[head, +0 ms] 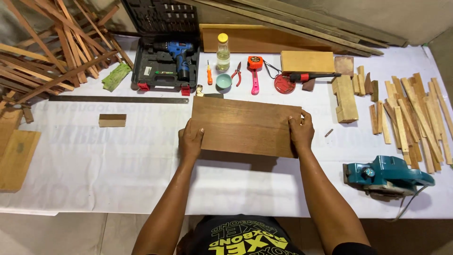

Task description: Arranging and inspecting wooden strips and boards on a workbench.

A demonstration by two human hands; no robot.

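Note:
A flat brown wooden board (245,125) is held a little above the white-covered table (118,160), its shadow falling just below it. My left hand (190,141) grips the board's lower left corner, thumb on top. At the right end, my right hand (301,130) holds the short edge with the fingers curled over it. Both forearms reach in from the bottom of the view.
Behind the board lie a long steel ruler (118,99), a blue drill in its open case (178,55), a bottle (222,52), pliers, a tape measure and wood blocks (307,61). Wood strips (410,118) pile at right, a teal electric planer (387,174) near the front edge.

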